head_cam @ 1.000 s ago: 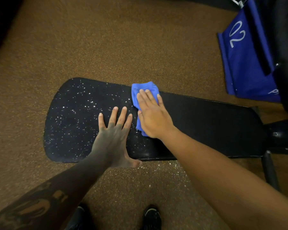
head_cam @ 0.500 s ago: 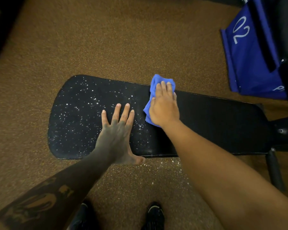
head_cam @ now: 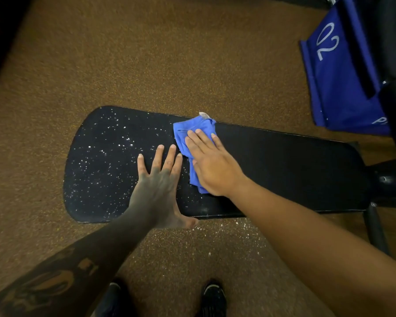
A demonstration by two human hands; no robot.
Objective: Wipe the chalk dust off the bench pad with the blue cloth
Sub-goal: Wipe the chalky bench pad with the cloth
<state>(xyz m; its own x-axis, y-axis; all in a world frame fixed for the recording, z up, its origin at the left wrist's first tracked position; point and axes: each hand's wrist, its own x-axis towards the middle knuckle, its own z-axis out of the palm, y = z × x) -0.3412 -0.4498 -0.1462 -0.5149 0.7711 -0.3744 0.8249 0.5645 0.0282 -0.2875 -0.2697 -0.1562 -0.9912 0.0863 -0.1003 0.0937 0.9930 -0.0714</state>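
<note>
Flattened and palm-down, the right hand [head_cam: 212,167] is pressing the blue cloth [head_cam: 188,138] against the bench pad [head_cam: 284,165], fingers together and extended rather than pinching, likely so the whole palm is spreading pressure over the folded fabric. Just beside it, the left hand [head_cam: 158,186] is lying with fingers splayed on the pad, apparently bracing the person's lean. White chalk dust [head_cam: 101,156] is speckling the rounded end left of the cloth, while the stretch to its right is looking clean, so roughly half seems left. More specks are lying on the brown floor [head_cam: 226,229] below the near edge.
</note>
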